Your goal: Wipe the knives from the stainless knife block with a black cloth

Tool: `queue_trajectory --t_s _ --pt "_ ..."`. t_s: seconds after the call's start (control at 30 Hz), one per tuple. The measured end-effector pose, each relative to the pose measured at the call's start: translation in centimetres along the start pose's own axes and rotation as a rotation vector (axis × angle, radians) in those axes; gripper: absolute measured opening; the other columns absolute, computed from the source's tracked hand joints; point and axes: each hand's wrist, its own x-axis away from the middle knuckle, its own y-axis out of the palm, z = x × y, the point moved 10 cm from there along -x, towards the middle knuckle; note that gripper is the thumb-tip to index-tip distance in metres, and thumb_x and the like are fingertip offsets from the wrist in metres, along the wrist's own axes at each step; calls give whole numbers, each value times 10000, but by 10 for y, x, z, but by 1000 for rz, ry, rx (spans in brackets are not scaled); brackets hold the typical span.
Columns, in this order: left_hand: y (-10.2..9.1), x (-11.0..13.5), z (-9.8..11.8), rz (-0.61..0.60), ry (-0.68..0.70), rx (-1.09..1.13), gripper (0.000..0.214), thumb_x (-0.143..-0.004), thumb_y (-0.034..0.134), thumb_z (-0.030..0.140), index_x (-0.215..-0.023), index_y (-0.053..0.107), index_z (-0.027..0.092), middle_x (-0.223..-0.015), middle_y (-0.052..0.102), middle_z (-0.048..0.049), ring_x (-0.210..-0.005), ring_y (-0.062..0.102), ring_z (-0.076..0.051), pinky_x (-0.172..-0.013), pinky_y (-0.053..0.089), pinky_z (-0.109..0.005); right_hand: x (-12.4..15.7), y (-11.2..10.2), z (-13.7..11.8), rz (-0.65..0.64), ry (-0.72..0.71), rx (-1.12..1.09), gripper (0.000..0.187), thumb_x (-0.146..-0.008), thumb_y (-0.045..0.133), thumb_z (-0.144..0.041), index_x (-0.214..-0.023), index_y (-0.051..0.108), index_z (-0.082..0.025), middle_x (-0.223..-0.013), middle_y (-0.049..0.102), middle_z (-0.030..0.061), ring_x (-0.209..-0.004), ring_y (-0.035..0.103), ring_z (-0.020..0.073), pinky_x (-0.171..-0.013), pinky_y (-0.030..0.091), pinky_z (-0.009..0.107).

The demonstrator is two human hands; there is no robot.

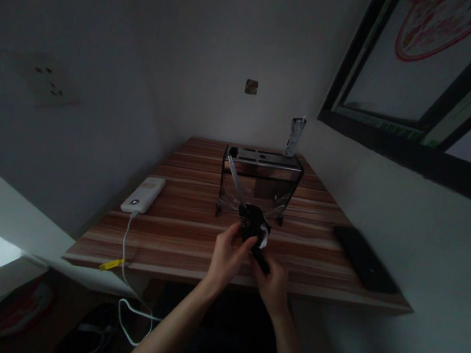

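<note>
Both hands hold a dark device (251, 223) above the front part of the wooden table. It has a black body, a small white patch on its right side and a long silvery rod (237, 182) pointing up and away to the left. My left hand (227, 257) is closed around the left side of the body, thumb across the front. Lower down, my right hand (272, 284) grips the black handle-like end. Dim light hides the device's exact kind. Just behind it stands a black-framed rack (261, 171) with a slotted metal top and clear plastic film around its lower part.
A silvery wrapped packet (294, 138) stands upright at the rack's right end. On the table's (182, 238) left lies a white power bank (144, 195) with a white cable (125, 243) and yellow tag (111, 264). A black phone-like slab (364, 257) lies right, under a framed picture (392, 131).
</note>
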Motion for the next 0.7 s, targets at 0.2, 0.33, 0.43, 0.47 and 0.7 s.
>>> queue_trajectory --t_s 0.2,0.33,0.43,0.47,0.7 --pt "-10 -3 1 23 -21 0 249 -715 653 283 -917 639 137 -904 694 -65 -865 637 -188 -757 480 -241 -1 4 0 -25 -3 -3 207 -842 517 -331 -795 627 -162 -679 633 30 -616 601 149 -570 429 215" --pt "-18 -7 4 54 -34 27 257 -701 666 293 -911 645 145 -898 699 -57 -856 643 -186 -731 491 -239 -2 2 -5 -11 -25 -5 212 -844 518 -332 -736 600 -168 -614 578 4 -557 554 127 -531 399 200" --pt "-25 -14 14 86 -16 37 237 -690 675 290 -875 655 144 -872 703 -52 -842 643 -186 -727 493 -244 -3 2 -9 -19 -44 -1 203 -845 519 -320 -727 593 -172 -616 572 0 -559 550 125 -539 395 201" --pt "-28 -16 17 99 -7 40 231 -686 678 290 -861 657 141 -864 703 -52 -838 642 -187 -729 493 -249 -3 2 -9 -22 -48 1 196 -845 521 -316 -733 596 -174 -622 577 2 -567 555 127 -545 397 203" --pt "-52 -36 37 193 61 136 260 -646 711 272 -870 671 146 -854 710 -41 -800 644 -172 -710 492 -250 -2 2 -12 -52 -58 -30 168 -845 522 -303 -798 630 -183 -674 626 19 -616 594 141 -575 420 205"
